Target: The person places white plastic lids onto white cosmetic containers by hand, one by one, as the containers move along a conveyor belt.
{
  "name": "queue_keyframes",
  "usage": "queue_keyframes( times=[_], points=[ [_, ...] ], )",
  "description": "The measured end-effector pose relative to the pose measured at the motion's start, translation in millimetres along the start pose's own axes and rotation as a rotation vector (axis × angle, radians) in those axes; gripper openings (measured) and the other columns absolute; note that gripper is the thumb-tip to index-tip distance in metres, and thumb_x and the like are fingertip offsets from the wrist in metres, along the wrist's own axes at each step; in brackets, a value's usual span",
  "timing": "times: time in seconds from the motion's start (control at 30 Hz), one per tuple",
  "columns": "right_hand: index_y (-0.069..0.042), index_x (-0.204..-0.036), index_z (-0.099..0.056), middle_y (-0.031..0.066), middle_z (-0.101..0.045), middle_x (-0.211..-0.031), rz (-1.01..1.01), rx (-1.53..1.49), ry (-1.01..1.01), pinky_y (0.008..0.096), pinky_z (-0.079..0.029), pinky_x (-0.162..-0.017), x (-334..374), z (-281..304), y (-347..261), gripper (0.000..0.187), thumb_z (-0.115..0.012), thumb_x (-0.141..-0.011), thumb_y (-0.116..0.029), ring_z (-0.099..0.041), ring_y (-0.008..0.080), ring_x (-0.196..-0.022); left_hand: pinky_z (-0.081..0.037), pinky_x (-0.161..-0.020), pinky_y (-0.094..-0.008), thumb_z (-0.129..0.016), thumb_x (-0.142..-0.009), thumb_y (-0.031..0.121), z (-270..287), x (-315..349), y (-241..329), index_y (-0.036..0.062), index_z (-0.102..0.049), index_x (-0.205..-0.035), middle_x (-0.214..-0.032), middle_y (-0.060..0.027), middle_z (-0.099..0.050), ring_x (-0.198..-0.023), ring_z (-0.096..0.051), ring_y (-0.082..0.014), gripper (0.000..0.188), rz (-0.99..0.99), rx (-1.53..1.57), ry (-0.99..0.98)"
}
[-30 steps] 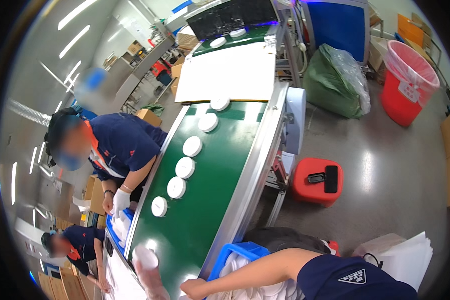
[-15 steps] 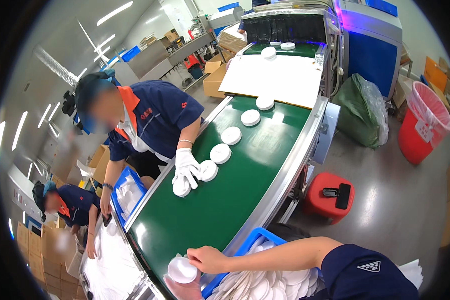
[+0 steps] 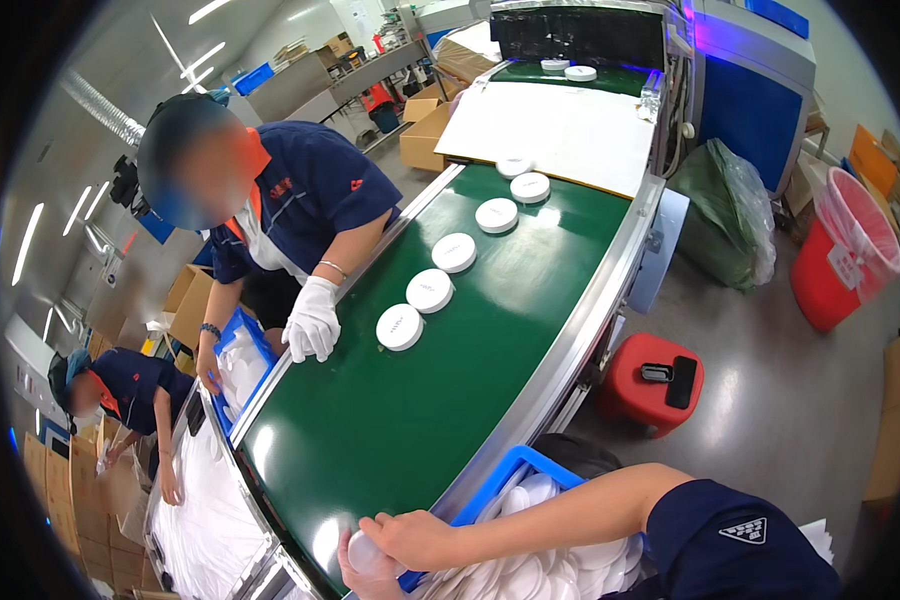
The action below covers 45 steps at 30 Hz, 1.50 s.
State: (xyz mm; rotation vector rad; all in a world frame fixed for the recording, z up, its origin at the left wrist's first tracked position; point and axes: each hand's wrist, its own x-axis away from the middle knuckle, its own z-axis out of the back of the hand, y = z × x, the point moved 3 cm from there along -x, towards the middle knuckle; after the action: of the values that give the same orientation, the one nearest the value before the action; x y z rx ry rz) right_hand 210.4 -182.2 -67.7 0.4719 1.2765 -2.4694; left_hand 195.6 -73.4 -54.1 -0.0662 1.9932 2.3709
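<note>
At the near end of the green conveyor belt [image 3: 410, 400], my left hand [image 3: 372, 585] is wrapped around a small white round container [image 3: 366, 556] from below. My right hand [image 3: 417, 541] comes in from the right with bent fingers closed at the container's upper edge, hiding part of it. Just right of my hands, a blue bin [image 3: 518, 458] holds a heap of thin white discs [image 3: 530, 578]. Farther up the belt lies a slanting row of round white lidded pieces [image 3: 429, 291].
Across the belt a co-worker's white-gloved hand [image 3: 313, 320] hovers by the rail, near another blue bin [image 3: 238, 375]. A second co-worker [image 3: 135, 400] stands at far left. On the right are a red stool [image 3: 652, 385], a red waste bin [image 3: 845, 250] and a green bag [image 3: 725, 220].
The co-worker's gloved hand has left the nearest white piece and drawn back to the belt's left rail. The row has shifted nearer. My hands have closed further around the container.
</note>
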Motion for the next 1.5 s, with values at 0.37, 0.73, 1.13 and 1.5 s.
queue_keyframes(
  times=[0.37,0.73,1.13,1.5],
  points=[
    [0.000,-0.079,-0.052,0.0168,-0.059,-0.065,-0.150,-0.098,-0.013,0.0388,-0.049,-0.056,-5,-25,7,0.010,-0.049,-0.076,-0.009,-0.061,0.0315,-0.062,-0.046,-0.082,-0.0345,-0.050,-0.085,0.023,19,4,-27,-0.0046,-0.049,-0.109,-0.107,-0.0144,-0.057,-0.093,-0.057,-0.0251,0.036,-0.204,-0.542,0.156],
    [-0.001,-0.074,-0.059,0.0197,-0.060,-0.069,0.027,-0.399,-0.214,0.0428,-0.047,-0.057,-1,-30,3,0.023,-0.061,-0.067,-0.024,-0.060,0.0336,-0.067,-0.046,-0.082,-0.0375,-0.055,-0.083,0.015,31,-23,-16,0.0050,-0.049,-0.113,-0.105,-0.0153,-0.057,-0.096,-0.054,-0.0306,0.032,-0.724,-1.377,-0.376],
    [0.002,-0.066,-0.063,0.0188,-0.060,-0.064,0.511,-0.287,-0.538,0.0437,-0.046,-0.054,48,-59,-29,0.018,-0.053,-0.069,-0.013,-0.058,0.0334,-0.060,-0.045,-0.083,-0.0358,-0.050,-0.086,0.017,153,-29,-32,0.0046,-0.048,-0.116,-0.106,-0.0149,-0.056,-0.097,-0.053,-0.0291,0.033,-0.228,-1.713,-0.078],
    [0.000,-0.071,-0.064,0.0197,-0.061,-0.071,0.330,-0.274,-0.483,0.0423,-0.047,-0.058,41,-34,-33,0.019,-0.051,-0.070,-0.015,-0.060,0.0343,-0.066,-0.041,-0.089,-0.0356,-0.056,-0.082,0.010,-20,-92,10,0.0016,-0.047,-0.118,-0.115,-0.0140,-0.053,-0.106,-0.051,-0.0268,0.037,-0.428,-0.851,-0.065]
  ],
)
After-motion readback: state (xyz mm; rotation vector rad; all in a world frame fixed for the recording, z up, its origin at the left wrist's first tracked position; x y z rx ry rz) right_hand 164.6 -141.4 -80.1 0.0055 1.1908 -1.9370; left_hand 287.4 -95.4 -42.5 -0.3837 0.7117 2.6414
